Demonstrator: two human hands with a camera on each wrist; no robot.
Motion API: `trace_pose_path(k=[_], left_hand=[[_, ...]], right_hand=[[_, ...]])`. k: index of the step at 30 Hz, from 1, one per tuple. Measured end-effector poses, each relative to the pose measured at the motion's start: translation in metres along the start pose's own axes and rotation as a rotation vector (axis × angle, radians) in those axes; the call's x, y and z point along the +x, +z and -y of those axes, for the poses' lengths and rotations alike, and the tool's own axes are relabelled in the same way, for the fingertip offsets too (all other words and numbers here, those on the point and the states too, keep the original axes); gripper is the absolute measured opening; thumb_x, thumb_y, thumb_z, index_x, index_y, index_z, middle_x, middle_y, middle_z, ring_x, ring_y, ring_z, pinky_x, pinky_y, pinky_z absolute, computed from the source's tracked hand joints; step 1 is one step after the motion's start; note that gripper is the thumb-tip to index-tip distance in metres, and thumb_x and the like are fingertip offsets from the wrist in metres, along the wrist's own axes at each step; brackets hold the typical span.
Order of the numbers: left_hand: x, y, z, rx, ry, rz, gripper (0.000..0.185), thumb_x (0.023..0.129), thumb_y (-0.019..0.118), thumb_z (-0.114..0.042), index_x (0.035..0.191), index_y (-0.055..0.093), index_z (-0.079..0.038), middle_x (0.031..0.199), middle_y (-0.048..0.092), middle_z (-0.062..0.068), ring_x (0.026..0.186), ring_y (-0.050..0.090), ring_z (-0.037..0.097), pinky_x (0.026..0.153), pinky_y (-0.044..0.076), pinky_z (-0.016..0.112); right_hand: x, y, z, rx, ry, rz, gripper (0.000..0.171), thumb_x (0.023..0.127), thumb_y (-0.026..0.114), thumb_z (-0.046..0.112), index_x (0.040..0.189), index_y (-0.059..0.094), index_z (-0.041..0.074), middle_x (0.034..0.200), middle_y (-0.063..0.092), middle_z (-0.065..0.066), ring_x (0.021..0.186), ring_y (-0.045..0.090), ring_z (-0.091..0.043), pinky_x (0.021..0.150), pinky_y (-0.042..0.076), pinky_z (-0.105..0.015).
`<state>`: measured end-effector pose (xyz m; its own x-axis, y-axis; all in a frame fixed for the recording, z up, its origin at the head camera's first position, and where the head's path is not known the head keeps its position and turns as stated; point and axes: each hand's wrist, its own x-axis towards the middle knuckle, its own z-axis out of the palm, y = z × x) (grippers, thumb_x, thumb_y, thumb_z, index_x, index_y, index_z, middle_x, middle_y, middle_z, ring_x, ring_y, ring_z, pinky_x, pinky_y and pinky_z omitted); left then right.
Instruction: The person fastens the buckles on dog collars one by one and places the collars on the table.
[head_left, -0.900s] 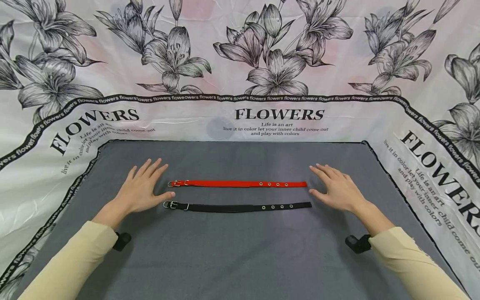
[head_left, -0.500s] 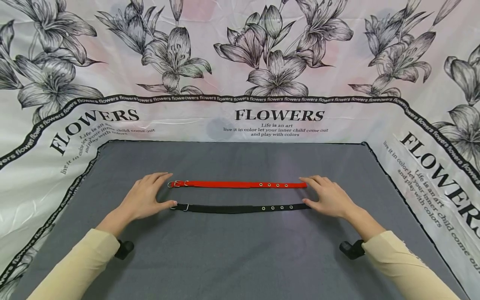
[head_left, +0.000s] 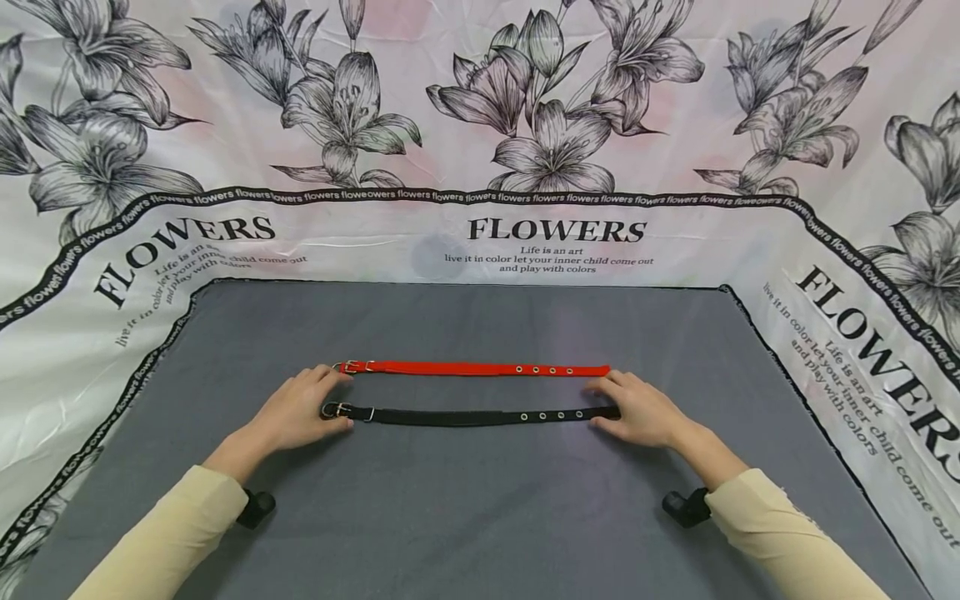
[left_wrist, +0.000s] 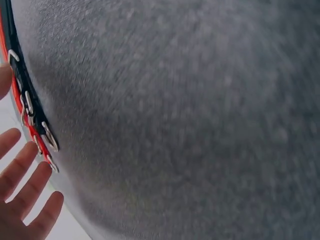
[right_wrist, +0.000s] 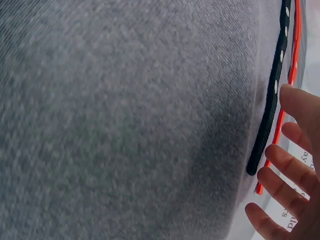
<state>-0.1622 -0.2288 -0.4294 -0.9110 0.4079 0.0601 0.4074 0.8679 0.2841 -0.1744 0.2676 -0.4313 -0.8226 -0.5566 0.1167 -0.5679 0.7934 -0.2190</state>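
A red collar (head_left: 442, 367) and a black collar (head_left: 442, 417) lie stretched out side by side on the grey cloth, red one farther away. Both have metal buckles at the left and eyelets at the right. My left hand (head_left: 296, 410) is at the buckle ends, thumb and fingers spread on either side of the black buckle. Its fingers (left_wrist: 31, 186) look apart in the left wrist view. At the eyelet ends, my right hand (head_left: 641, 410) spans the black tip, which it partly covers. Separate, slightly bent fingers (right_wrist: 282, 190) show in the right wrist view. Neither hand grips a collar.
Grey cloth (head_left: 465, 517) covers the work surface. White flower-printed fabric (head_left: 390, 237) with black lettering borders it at the back and sides. A small black device (head_left: 257, 508) is on the left wrist, and another black device (head_left: 686, 508) on the right.
Both hands have come inward and nearer to me, lowering around the collar ends. Their fingers are less widely spread than before. The collars lie essentially as they did.
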Motion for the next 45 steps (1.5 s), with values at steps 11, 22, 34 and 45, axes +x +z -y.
trace_pose_path(k=[11,22,34,45], left_hand=[[0.004,0.007,-0.003,-0.004,-0.003,0.064,0.041,0.072,0.078,-0.032,0.105,0.063,-0.013,0.103,0.055,0.003,0.094,0.053,0.026,0.079,0.044,0.045],[0.009,0.006,-0.003,0.01,-0.002,0.096,0.024,0.075,0.076,-0.026,0.086,0.057,-0.019,0.085,0.05,-0.004,0.08,0.049,0.017,0.065,0.041,0.034],[0.011,0.007,-0.004,0.066,0.03,0.064,0.019,0.08,0.071,-0.023,0.084,0.053,-0.016,0.08,0.048,-0.003,0.07,0.043,0.014,0.059,0.036,0.029],[0.009,0.005,-0.005,0.044,0.024,0.02,0.009,0.087,0.062,-0.017,0.092,0.059,-0.011,0.081,0.054,-0.001,0.066,0.049,0.012,0.057,0.04,0.029]], right_hand=[[0.003,0.008,0.004,-0.023,-0.016,0.027,0.028,0.074,0.077,0.023,0.096,0.062,0.014,0.093,0.057,0.001,0.082,0.051,-0.015,0.07,0.045,-0.034],[0.01,0.01,0.007,-0.026,0.009,0.056,0.019,0.076,0.074,0.021,0.085,0.058,0.019,0.08,0.05,0.009,0.075,0.046,-0.011,0.064,0.04,-0.029],[0.011,0.007,0.007,-0.025,0.011,0.068,0.018,0.078,0.073,0.021,0.085,0.057,0.018,0.08,0.051,0.008,0.074,0.046,-0.01,0.063,0.041,-0.028],[0.014,0.003,0.006,0.01,0.046,0.03,0.011,0.083,0.069,0.018,0.088,0.059,0.016,0.083,0.061,0.006,0.074,0.053,-0.009,0.07,0.049,-0.032]])
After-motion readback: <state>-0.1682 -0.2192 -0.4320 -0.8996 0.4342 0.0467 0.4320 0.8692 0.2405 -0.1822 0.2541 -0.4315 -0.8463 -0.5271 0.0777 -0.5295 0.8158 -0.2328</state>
